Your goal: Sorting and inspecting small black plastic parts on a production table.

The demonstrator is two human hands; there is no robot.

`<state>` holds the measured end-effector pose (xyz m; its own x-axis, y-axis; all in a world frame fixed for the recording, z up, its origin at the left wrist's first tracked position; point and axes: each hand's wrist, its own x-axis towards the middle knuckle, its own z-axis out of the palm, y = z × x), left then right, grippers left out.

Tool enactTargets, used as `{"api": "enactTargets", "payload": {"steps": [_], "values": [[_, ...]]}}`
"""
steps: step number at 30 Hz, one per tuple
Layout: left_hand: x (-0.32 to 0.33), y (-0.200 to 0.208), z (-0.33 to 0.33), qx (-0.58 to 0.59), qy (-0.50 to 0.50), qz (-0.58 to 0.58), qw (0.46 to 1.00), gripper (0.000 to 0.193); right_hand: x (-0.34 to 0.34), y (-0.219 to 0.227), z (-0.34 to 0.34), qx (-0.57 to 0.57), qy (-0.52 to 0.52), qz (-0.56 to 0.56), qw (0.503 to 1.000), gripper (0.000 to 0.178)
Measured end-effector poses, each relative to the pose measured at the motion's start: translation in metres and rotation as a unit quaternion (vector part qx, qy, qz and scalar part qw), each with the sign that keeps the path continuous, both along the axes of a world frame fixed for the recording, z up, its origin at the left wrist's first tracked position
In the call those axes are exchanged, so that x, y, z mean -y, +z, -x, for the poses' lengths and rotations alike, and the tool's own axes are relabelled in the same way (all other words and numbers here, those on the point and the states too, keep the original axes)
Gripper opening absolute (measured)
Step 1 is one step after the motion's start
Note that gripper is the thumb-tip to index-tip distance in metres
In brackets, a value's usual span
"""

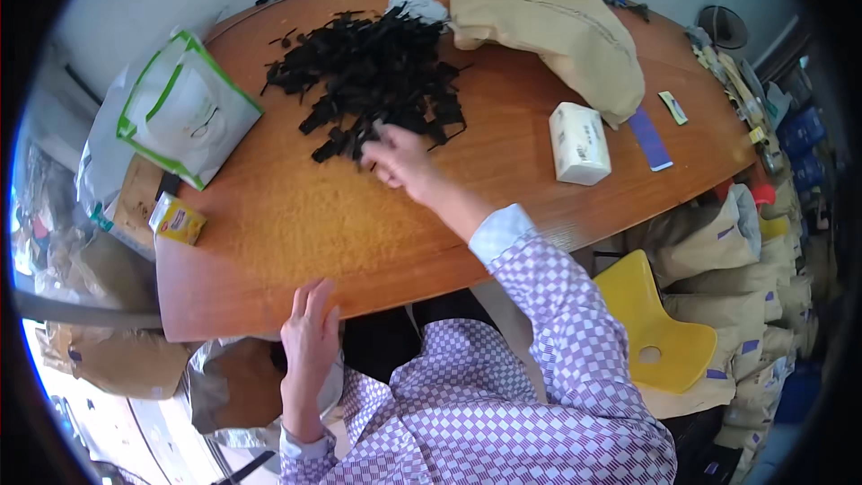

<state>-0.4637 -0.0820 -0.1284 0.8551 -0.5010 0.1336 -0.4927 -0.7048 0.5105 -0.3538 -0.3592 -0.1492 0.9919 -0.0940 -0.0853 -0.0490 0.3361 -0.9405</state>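
Note:
A heap of small flat black pieces (377,63) lies on the wooden table (314,233), its near edge loose and scattered. My right hand (400,162) reaches to that near edge, fingers curled and slightly smeared by motion. Whatever its fingers close on is too blurred to make out. My left hand (310,332) rests at the table's front edge, empty, with fingers stretched out and somewhat apart.
At the left stand a white bag with green trim (202,126) and a small yellow box (178,220). Right of the heap are a large brown paper sack (548,27), a white tissue pack (580,144) and a purple strip (650,139). A yellow chair (669,341) is beside the table.

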Motion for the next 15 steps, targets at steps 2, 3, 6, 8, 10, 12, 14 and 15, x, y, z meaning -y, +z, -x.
{"api": "enactTargets", "payload": {"steps": [2,3,6,8,10,12,14,15], "values": [[0.014,0.010,-0.003,-0.039,-0.019,0.063,0.997,0.041,0.016,0.003,0.005,-0.047,-0.013,-0.137,0.989,0.010],[0.022,0.014,-0.004,-0.063,-0.017,0.084,0.994,0.047,0.023,0.005,0.009,-0.064,-0.029,-0.188,0.980,0.011],[0.039,0.018,-0.003,-0.080,-0.010,0.126,0.989,0.059,0.034,-0.003,0.020,-0.026,-0.017,-0.251,0.968,0.013],[0.047,0.019,-0.003,-0.075,-0.007,0.148,0.986,0.064,0.030,0.004,0.030,-0.018,0.021,-0.233,0.972,0.012],[0.054,0.021,-0.002,-0.118,-0.009,0.182,0.976,0.074,0.019,0.011,0.045,-0.029,0.064,-0.200,0.977,0.012],[0.062,0.019,-0.006,-0.150,-0.010,0.209,0.966,0.076,0.012,0.014,0.062,-0.025,0.108,-0.144,0.983,0.012],[0.071,0.018,-0.011,-0.180,-0.016,0.237,0.955,0.078,0.009,0.010,0.070,-0.037,0.104,-0.089,0.990,0.011],[0.075,0.015,-0.013,-0.185,-0.025,0.249,0.950,0.077,0.006,0.009,0.074,-0.044,0.094,-0.030,0.994,0.011]]}}
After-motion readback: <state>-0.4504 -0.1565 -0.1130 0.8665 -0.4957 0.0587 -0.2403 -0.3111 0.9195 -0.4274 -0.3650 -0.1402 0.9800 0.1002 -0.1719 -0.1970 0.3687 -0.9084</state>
